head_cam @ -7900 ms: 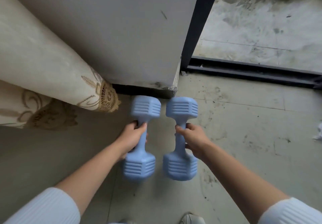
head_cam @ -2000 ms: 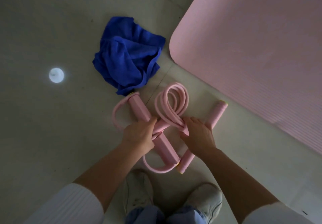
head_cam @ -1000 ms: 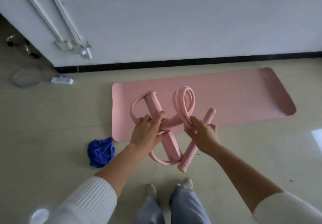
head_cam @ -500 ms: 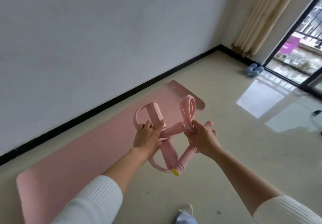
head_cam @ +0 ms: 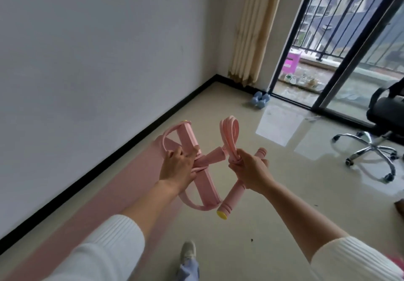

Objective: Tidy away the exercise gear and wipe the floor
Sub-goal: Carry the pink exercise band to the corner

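Note:
I hold a pink pedal resistance band (head_cam: 205,190) up in the air in front of me. My left hand (head_cam: 178,169) grips its flat pedal bar and the bunched tubes at the middle. My right hand (head_cam: 251,170) grips the round foam handle together with the looped tubes that stick up above my fingers. The handle's yellow end cap points down. The pink exercise mat (head_cam: 122,195) lies on the floor along the wall, below my left arm. Two blue dumbbells (head_cam: 260,101) stand far off by the curtain and the balcony door.
A black office chair (head_cam: 378,127) on a chrome wheeled base stands at the right. A beige curtain (head_cam: 251,29) hangs in the corner beside the sliding glass door (head_cam: 341,47). The white wall with black skirting runs along the left. My shoe (head_cam: 188,251) shows below.
I have lifted the pink band off the floor and stood up. The view has swung from the mat and wall round toward the balcony door, and the dumbbells look nearer. The blue cloth has left the view.

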Demonstrator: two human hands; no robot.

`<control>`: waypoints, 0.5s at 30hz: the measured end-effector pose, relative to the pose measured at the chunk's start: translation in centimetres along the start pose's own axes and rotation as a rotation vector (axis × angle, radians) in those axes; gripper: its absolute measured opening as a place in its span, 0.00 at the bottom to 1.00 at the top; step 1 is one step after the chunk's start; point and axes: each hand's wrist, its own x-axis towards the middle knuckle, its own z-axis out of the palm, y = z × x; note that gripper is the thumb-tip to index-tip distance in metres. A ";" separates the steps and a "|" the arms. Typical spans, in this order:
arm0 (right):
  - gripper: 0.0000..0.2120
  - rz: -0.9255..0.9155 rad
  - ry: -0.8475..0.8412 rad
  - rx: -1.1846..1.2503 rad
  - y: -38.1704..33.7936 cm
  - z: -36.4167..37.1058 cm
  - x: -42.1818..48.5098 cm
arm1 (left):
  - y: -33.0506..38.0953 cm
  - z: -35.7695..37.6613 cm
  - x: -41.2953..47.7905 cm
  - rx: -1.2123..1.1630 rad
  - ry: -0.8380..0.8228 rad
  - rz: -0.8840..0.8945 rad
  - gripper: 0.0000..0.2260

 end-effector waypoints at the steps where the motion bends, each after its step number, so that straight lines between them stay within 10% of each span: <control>1: 0.09 0.011 0.009 0.006 0.8 -0.2 2.6 | 0.0 0.5 2.8 0.010 0.005 0.010 0.28; 15: 0.06 0.248 0.100 0.088 10.5 -6.7 36.0 | 0.4 3.6 42.3 0.008 -0.070 0.124 0.28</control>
